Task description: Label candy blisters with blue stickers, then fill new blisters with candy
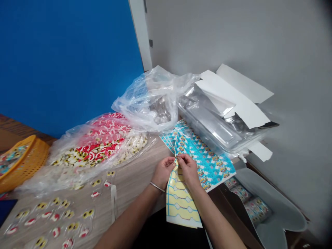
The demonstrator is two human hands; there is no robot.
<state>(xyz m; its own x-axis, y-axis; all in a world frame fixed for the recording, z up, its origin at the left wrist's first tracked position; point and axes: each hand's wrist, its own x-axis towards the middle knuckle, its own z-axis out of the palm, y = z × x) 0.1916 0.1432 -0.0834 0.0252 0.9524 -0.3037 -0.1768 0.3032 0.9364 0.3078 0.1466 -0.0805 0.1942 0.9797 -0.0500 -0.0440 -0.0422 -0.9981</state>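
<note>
— What have the hands got?
— The left hand (pixel 163 172) and the right hand (pixel 188 169) both pinch the top of a yellow sticker sheet (pixel 180 204). The fingers of both are closed on it, and the two hands nearly touch.

— Where's that sheet?
— It hangs down from the pinch, past the near edge of the desk (pixel 135 176). A blue sticker sheet (pixel 204 162) lies just behind it.

— What else is around?
— Toward the back corner of the desk are a clear plastic bag (pixel 145 103) and clear plastic trays (pixel 215 121), with white card strips (pixel 233 97) on the trays. To the left are a bag of red and yellow stickers (pixel 98 145), loose stickers (pixel 52 218) on the desk, and an orange basket (pixel 23 162) at the left edge. Beyond the right edge, an open box (pixel 256 207) holds packets (pixel 251 204).
</note>
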